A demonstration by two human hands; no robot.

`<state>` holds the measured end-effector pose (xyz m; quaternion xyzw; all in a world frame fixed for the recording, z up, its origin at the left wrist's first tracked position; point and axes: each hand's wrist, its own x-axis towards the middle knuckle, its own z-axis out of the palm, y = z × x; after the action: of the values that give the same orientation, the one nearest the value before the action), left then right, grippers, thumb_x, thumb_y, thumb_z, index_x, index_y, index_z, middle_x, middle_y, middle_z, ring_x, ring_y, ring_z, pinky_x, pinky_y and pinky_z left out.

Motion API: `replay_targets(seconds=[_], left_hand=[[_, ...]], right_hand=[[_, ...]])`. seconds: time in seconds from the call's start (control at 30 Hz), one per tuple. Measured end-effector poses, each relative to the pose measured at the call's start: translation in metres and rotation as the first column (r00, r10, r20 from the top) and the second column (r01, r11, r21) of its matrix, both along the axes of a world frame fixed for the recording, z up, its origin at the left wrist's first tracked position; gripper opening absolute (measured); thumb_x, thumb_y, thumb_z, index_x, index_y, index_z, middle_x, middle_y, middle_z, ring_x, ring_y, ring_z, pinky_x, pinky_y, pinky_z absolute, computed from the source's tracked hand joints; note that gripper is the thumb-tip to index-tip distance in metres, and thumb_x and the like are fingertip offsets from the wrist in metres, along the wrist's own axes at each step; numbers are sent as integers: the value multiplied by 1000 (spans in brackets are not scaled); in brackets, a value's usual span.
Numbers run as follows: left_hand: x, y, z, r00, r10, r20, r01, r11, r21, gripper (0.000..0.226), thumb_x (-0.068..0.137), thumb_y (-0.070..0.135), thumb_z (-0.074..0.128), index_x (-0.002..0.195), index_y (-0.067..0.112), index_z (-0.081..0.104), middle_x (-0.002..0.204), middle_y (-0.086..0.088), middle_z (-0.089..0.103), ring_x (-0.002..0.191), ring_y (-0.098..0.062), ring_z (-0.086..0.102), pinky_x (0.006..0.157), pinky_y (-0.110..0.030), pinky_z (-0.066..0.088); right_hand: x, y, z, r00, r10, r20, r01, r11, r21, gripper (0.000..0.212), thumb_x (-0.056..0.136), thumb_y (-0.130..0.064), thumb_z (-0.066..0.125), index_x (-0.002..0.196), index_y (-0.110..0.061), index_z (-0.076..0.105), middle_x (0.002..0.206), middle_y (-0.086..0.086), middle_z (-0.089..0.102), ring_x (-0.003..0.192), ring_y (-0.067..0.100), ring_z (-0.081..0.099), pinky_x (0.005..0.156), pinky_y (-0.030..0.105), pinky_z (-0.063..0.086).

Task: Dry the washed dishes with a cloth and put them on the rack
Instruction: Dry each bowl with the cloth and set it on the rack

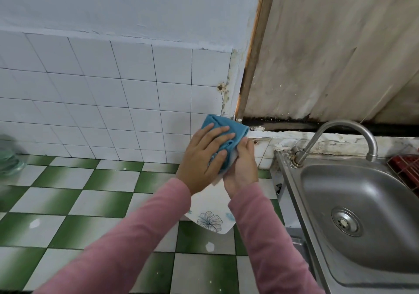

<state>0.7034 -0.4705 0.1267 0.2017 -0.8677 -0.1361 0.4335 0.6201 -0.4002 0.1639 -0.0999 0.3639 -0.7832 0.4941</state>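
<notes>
I hold a white plate (212,220) with a blue flower print upright, to the left of the sink. My right hand (241,172) grips its edge from the right side. My left hand (204,155) lies flat on a folded blue cloth (218,124) and presses it against the plate's upper part. The cloth wraps over the top rim, so most of the plate is hidden behind hands and cloth. Only its lower part shows between my pink sleeves.
A steel sink (362,203) with a curved tap (340,130) stands at the right. A red grid rack (405,169) peeks in at the right edge beyond the basin. A blurred green object (9,157) sits at the far left by the tiled wall. Green-and-white checkered tiles lie below.
</notes>
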Motion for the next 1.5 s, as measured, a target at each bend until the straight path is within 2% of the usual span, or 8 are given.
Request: replay_targets(seconds=[0.13, 0.33, 0.47, 0.67, 0.83, 1.03, 1.3, 1.5], left_hand=[[-4, -10, 22, 997, 67, 26, -72, 947, 312, 53, 95, 43, 31, 132, 16, 59, 134, -1, 58, 124, -16, 50, 109, -40, 40], [2, -7, 18, 999, 36, -1, -35, 968, 247, 43, 95, 36, 40, 126, 18, 63, 125, 0, 64, 114, -13, 55, 101, -24, 41], [5, -21, 33, 990, 59, -126, 67, 587, 807, 27, 99, 33, 45, 102, 20, 69, 90, 3, 70, 78, -12, 61, 71, -27, 46], [16, -16, 28, 960, 222, -168, 111, 245, 963, 34, 99, 41, 37, 86, 25, 64, 66, 3, 59, 62, -15, 53, 59, -27, 40], [10, -2, 1, 871, 338, -357, 159, 495, 855, 23, 104, 27, 39, 107, 25, 62, 92, 4, 65, 81, -12, 58, 68, -25, 47], [7, 10, -20, 953, 153, -262, -58, 940, 336, 40, 98, 35, 39, 134, 21, 51, 137, -1, 52, 128, -18, 47, 110, -39, 40], [20, 7, -30, 997, 30, 69, -15, 981, -195, 72, 87, 51, 60, 146, 16, 39, 154, -10, 36, 146, -36, 23, 117, -55, 23], [16, 5, -28, 994, -5, -113, 26, 983, 184, 53, 86, 10, 58, 138, 16, 51, 141, -4, 48, 130, -21, 48, 114, -38, 38]], right_hand=[[2, -1, -1, 970, 61, -236, -27, 989, 144, 30, 108, -27, 39, 91, -24, 64, 103, 15, 69, 95, 33, 63, 94, 63, 50], [-6, 3, 4, 876, 86, -475, 19, 977, 211, 26, 106, -21, 42, 93, -16, 64, 86, 5, 66, 77, 18, 61, 71, 30, 53], [-19, 6, 4, 811, 106, -575, 47, 968, 246, 29, 104, -20, 46, 91, -1, 62, 81, 5, 56, 74, 16, 49, 67, 26, 40], [-30, 9, 0, 956, -47, -291, 99, 981, 166, 25, 103, -20, 49, 90, -16, 70, 89, -2, 72, 85, 18, 62, 79, 33, 52], [-30, 5, -18, 981, -109, 161, 83, 984, 159, 39, 105, -34, 43, 133, -11, 58, 131, 12, 64, 115, 35, 60, 85, 49, 52], [-30, 1, -5, 929, -44, 368, 8, 995, 101, 39, 105, -39, 40, 120, -9, 61, 133, 20, 59, 126, 39, 53, 105, 59, 40], [-28, 3, 17, 920, 90, 382, -92, 996, -14, 46, 109, -22, 25, 121, 13, 53, 118, 30, 63, 115, 39, 56, 97, 47, 41], [-40, -8, 13, 937, 113, 330, -150, 985, 88, 35, 108, -18, 30, 121, 6, 51, 119, 26, 63, 122, 37, 57, 92, 51, 49]])
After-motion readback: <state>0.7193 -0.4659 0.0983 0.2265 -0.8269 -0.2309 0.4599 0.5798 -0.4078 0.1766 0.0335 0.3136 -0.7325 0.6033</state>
